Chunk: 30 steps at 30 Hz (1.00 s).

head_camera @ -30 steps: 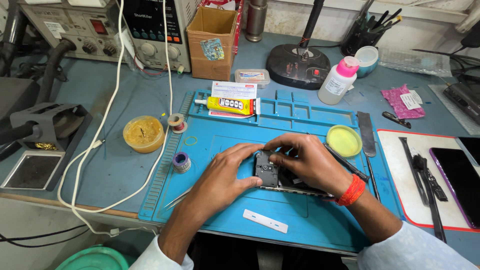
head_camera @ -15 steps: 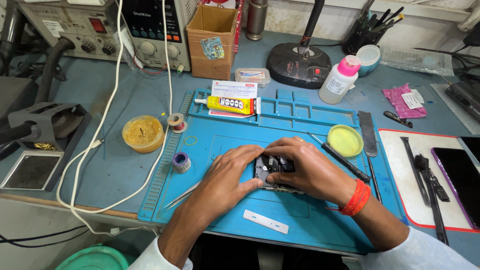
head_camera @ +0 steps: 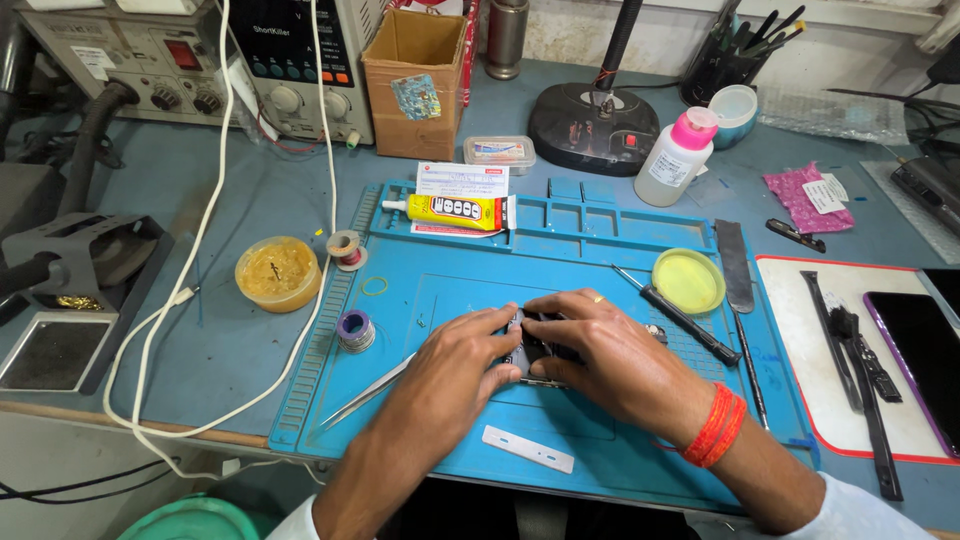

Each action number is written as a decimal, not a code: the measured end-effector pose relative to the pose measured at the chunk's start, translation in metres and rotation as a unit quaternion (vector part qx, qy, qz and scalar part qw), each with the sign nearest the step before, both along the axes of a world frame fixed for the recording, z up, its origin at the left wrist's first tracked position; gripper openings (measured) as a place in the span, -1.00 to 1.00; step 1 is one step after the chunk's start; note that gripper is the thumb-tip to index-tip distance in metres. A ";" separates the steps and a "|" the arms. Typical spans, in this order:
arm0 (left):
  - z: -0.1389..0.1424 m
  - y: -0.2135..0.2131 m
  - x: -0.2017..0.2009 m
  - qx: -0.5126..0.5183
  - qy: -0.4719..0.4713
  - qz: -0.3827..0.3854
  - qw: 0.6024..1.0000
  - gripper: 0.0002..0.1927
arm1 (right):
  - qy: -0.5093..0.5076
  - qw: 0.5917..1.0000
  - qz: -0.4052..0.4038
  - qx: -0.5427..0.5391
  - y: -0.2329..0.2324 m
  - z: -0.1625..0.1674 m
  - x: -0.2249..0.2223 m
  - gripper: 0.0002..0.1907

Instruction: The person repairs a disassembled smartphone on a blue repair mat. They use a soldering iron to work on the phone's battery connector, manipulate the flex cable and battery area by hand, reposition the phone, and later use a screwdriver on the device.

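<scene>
Your left hand (head_camera: 455,365) and right hand (head_camera: 610,355) meet over a small dark phone assembly (head_camera: 535,350) that lies on the blue repair mat (head_camera: 600,450) on the bench (head_camera: 240,200). Both grips are closed on the assembly: the left fingers (head_camera: 495,325) press on its left edge, and the right fingers (head_camera: 550,305) curl over its top. Most of the assembly is hidden under your hands, so its exact type cannot be told.

Just left of your left grip, metal tweezers (head_camera: 365,393) lie on the mat, and a small purple spool (head_camera: 355,328) stands beyond them. Near your left wrist lies a white strip (head_camera: 528,449). Just right of your right grip, a black-handled screwdriver (head_camera: 685,320) lies at a slant, with a yellow-green round lid (head_camera: 688,281) beyond it and a metal spatula (head_camera: 735,262) to its right.

Away from both grips, at the far edge of the mat, lies a yellow glue tube (head_camera: 455,210). A white bottle with a pink cap (head_camera: 678,157) stands well apart, farther right. A dark phone (head_camera: 925,350) lies on a white pad at the far right.
</scene>
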State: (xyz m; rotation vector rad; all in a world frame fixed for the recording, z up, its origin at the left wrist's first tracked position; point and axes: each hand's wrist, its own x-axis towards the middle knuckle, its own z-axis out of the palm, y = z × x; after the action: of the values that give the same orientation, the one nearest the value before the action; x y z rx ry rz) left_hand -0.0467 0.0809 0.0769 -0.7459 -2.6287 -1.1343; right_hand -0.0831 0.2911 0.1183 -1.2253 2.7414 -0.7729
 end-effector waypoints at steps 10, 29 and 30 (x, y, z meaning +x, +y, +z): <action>0.003 0.010 0.018 0.062 0.002 0.077 0.995 -0.74 | -0.004 1.000 0.012 -0.004 0.001 0.004 -0.002 -0.53; -0.006 0.016 0.027 0.030 0.074 0.102 0.992 -0.85 | 0.081 0.996 0.028 0.032 -0.004 0.001 0.003 -0.49; -0.006 0.016 0.027 0.029 0.073 0.103 0.992 -0.85 | 0.085 0.995 0.031 0.029 -0.003 0.000 0.002 -0.49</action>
State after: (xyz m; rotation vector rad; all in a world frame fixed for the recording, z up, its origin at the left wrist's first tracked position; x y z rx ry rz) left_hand -0.0201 0.0966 0.0707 -0.5117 -2.4729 -1.0501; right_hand -0.0808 0.2885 0.1180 -1.4181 2.8195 -0.6041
